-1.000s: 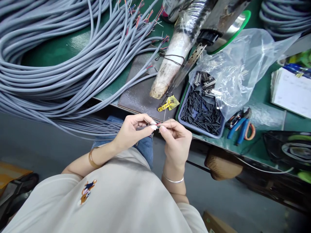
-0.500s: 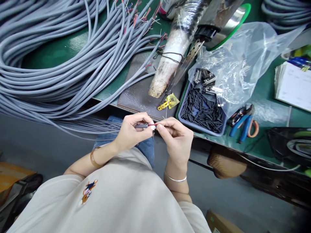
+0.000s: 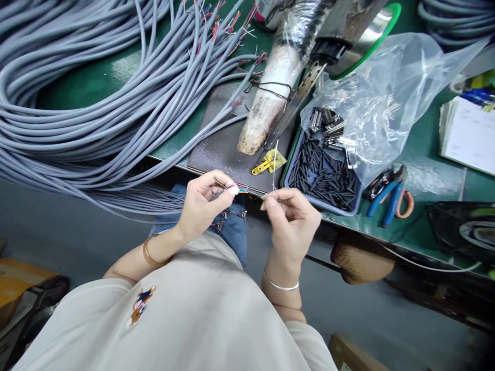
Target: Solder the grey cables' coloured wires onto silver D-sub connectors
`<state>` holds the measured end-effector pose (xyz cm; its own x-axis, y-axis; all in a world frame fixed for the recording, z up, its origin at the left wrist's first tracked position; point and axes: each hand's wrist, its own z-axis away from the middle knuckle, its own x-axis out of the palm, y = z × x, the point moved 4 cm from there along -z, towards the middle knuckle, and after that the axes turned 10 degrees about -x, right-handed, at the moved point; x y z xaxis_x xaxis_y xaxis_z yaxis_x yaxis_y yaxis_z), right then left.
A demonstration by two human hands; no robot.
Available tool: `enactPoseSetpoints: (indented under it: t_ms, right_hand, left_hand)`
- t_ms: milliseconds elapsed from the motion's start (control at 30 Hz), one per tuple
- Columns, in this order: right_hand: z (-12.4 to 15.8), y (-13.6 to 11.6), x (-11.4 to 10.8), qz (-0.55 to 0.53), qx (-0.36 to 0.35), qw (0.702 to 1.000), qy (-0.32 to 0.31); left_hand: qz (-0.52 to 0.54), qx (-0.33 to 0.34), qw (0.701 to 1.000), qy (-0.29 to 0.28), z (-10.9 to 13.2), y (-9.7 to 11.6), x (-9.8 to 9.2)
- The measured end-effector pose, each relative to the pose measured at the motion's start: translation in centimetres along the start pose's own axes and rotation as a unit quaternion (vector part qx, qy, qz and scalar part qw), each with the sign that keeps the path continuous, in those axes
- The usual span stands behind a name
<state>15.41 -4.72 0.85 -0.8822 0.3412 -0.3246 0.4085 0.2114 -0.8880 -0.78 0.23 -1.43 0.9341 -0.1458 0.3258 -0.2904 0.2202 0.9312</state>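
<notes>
My left hand [image 3: 203, 203] pinches the end of a grey cable, with thin coloured wires [image 3: 238, 189] sticking out past the fingertips. My right hand [image 3: 292, 219] is closed in a pinch on a fine pale wire strand [image 3: 274, 167] that stands up from the fingers. The two hands are a little apart, held in front of the bench edge above my lap. Small dark connectors [image 3: 226, 215] hang below the left hand.
A big bundle of grey cables [image 3: 88, 98] covers the green bench on the left. A blue tray of black tubing pieces [image 3: 323, 172] sits by a clear plastic bag [image 3: 379, 98]. Blue-handled cutters [image 3: 389, 193] lie to the right. A dark plate [image 3: 220, 144] carries a wrapped tool.
The hands were touching at the wire end; now they have drawn apart, the left rising slightly and the right moving right with a thin strand.
</notes>
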Motion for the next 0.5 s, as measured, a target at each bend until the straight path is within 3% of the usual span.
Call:
enactPoseSetpoints:
  t_ms: [100, 267, 400, 433, 500]
  right_hand:
    - [-0.1, 0.2, -0.3, -0.005, 0.012, 1.000, 0.018]
    - [-0.3, -0.3, 1.1, 0.017, 0.003, 0.994, -0.107]
    - [-0.5, -0.4, 1.6, -0.021, 0.007, 0.987, -0.161]
    - [-0.7, -0.2, 1.4, -0.040, 0.015, 0.988, -0.149]
    - [-1.1, 0.1, 0.3, -0.076, 0.014, 0.995, -0.060]
  left_hand:
    - [-0.001, 0.017, 1.000, -0.008, -0.1, 0.0, -0.2]
    - [-0.030, 0.017, 0.999, -0.040, 0.3, 0.0, 0.4]
    - [-0.034, -0.011, 0.995, -0.096, 0.5, 0.3, 1.0]
    - [-0.024, -0.017, 0.994, -0.104, 0.4, 0.3, 1.1]
    - [0.004, -0.028, 0.995, -0.098, 0.2, 0.4, 0.9]
